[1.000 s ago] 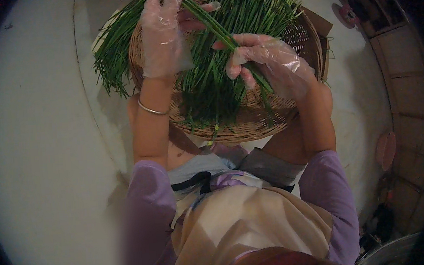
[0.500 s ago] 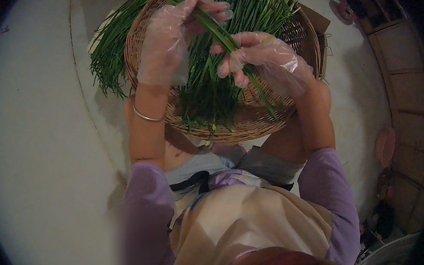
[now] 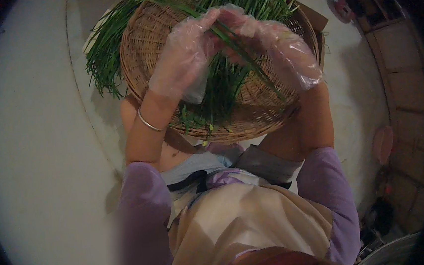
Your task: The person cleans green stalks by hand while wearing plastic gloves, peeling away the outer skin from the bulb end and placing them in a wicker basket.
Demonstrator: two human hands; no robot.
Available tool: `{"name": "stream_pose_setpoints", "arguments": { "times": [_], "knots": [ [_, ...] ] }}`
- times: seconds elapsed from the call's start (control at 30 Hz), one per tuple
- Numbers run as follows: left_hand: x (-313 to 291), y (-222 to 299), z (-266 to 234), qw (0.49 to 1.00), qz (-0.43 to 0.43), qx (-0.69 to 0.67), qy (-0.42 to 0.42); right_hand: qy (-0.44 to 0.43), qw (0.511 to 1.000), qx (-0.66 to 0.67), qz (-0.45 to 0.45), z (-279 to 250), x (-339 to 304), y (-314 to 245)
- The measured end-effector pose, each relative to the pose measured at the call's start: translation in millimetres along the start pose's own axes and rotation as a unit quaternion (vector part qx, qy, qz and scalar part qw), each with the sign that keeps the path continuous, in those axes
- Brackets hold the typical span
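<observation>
"Over the basket (image 3: 141, 48), what has just changed?"

"The hands come together. One second earlier, the left hand (image 3: 186, 55) and the right hand (image 3: 282, 47) are apart along the green stalks (image 3: 251, 63); now their fingertips meet."

"What does that mean for the work?"

"Both hands attend to one short stretch of the stalks instead of two separate spots. The left pinches them between thumb and fingers. The right curls in close, but the light is dim and its fingertips are partly hidden, so I can't tell whether it grips."

"And the stalks?"

"They slant above the basket, one end toward the upper left, the other drooping to the lower right."

"How do the materials look?"

"Thin, clear plastic gloves (image 3: 170, 78), crinkled and glossy, flare loosely at the wrists. The basket is round and shallow, its brown wicker tightly woven. Inside lies a heap of greens (image 3: 222, 89), long, slim and grasslike, with more trailing over the left rim. A smooth silvery bangle (image 3: 148, 121) circles the left wrist."
</observation>
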State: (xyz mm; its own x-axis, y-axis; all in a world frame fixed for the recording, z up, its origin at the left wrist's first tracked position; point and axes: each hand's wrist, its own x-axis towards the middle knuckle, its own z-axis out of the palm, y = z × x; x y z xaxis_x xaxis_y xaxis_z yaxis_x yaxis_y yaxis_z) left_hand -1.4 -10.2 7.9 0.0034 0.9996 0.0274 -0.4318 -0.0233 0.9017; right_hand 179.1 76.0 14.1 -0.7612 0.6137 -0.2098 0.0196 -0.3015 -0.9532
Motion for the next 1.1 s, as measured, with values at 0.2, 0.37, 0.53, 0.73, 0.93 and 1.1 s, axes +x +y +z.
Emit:
{"name": "stream_pose_setpoints", "arguments": {
  "times": [0.2,0.37,0.53,0.73,0.93,1.1],
  "knots": [
    [5.8,5.3,-0.8,0.996,0.0,-0.084,0.008,0.167,0.967,-0.055,-0.185,-7.4,-19.5,-7.1],
    [7.9,2.8,-2.3,0.996,0.005,-0.083,0.015,0.211,0.955,-0.149,-0.144,14.2,-33.2,-16.3],
    [6.5,2.5,2.3,1.0,0.011,-0.015,0.022,0.124,0.973,-0.158,-0.11,16.1,-30.4,-15.5],
    [2.1,5.4,8.9,0.999,0.04,0.033,-0.007,0.073,0.945,-0.269,-0.17,18.0,-23.5,-7.2],
    [2.1,-6.4,-20.5,0.724,0.298,0.622,0.006,0.07,0.937,-0.3,-0.163,22.3,-23.6,-13.6],
    [-2.5,-13.4,-21.0,0.7,0.342,0.626,0.036,0.056,0.922,-0.328,-0.196,20.2,-18.8,-7.4]
  ]
}}
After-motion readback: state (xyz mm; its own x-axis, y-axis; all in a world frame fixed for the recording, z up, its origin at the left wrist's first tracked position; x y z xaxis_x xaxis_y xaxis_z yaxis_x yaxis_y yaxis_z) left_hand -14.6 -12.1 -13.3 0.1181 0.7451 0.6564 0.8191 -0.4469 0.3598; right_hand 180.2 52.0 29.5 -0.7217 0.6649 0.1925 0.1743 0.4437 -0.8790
